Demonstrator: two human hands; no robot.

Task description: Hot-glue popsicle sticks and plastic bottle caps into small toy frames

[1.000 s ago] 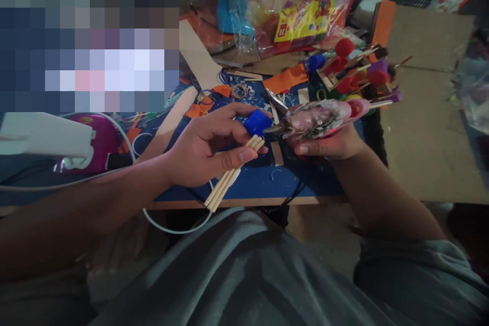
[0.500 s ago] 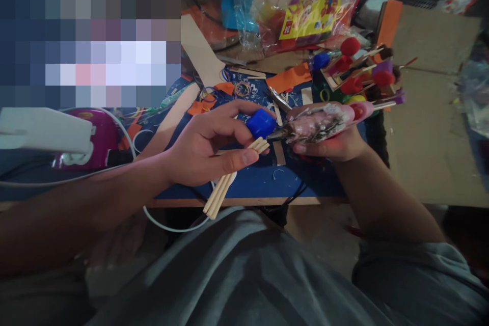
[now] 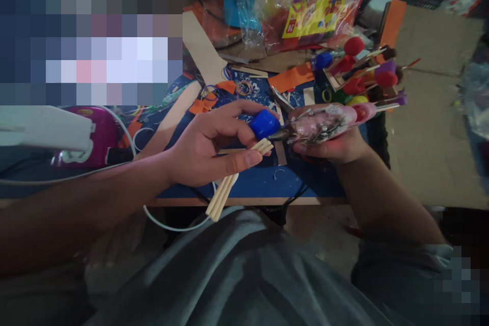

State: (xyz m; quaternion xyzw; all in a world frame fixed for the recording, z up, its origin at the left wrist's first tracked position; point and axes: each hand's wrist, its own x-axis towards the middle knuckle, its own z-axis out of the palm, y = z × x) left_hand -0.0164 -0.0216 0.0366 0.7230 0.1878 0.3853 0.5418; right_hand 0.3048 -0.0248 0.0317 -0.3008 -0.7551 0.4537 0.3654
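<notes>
My left hand point(image 3: 214, 147) is closed round a small bundle of wooden sticks point(image 3: 222, 194), the thumb pressing on them near their upper ends. A blue rounded piece, perhaps a bottle cap point(image 3: 264, 123), sits at the fingertips of the same hand. Wrapped in my right hand point(image 3: 340, 145) is a pink hot glue gun point(image 3: 321, 123), its body smeared with hardened glue and a glue stick jutting from the back. Its dark nozzle points left, close to the stick ends and just under the blue piece; whether it touches them I cannot tell.
A blue tabletop point(image 3: 248, 186) carries orange scraps point(image 3: 292, 77), rubber bands point(image 3: 243, 87) and scissors point(image 3: 280, 98). Stick-built pieces with coloured balls point(image 3: 353, 69) stand at right, beside cardboard point(image 3: 431, 112). A clear bag point(image 3: 313, 15) lies behind; a white cable point(image 3: 171, 226) hangs at the front edge.
The whole view has shifted very slightly. Both hands keep the same grip, with the nozzle still at the stick ends by the blue piece.
</notes>
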